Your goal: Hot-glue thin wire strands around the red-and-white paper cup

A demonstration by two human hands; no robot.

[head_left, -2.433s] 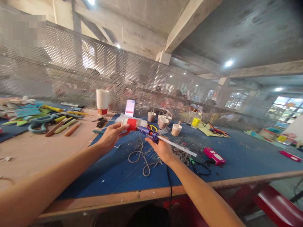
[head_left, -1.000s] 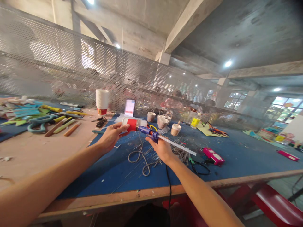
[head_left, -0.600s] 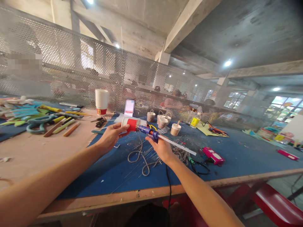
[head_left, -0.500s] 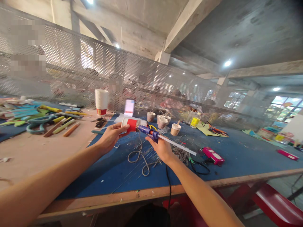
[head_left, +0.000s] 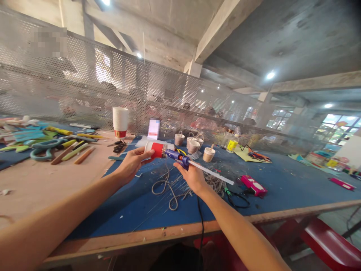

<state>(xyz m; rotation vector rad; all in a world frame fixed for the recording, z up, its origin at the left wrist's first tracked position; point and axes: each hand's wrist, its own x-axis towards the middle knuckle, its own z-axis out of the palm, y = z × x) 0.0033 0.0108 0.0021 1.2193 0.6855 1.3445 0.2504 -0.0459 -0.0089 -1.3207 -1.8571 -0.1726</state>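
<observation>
Clasping red cylindrical cup [head_left: 158,149], left hand [head_left: 130,165]; right hand [head_left: 193,177] grips seemingly plastic glue gun [head_left: 177,157].

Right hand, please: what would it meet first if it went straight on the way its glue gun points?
The paper cup in the left hand; the glue gun in the right hand seems nearly against it, though depth is unclear.

The white paper cup [head_left: 158,149] is banded in red. The purple-blue plastic glue gun [head_left: 178,158] is marked with orange. The flat table mat [head_left: 282,188] is coloured plain blue, the boxy plastic glue gun [head_left: 252,185] pink, the looped cord [head_left: 160,183] grey.
</observation>
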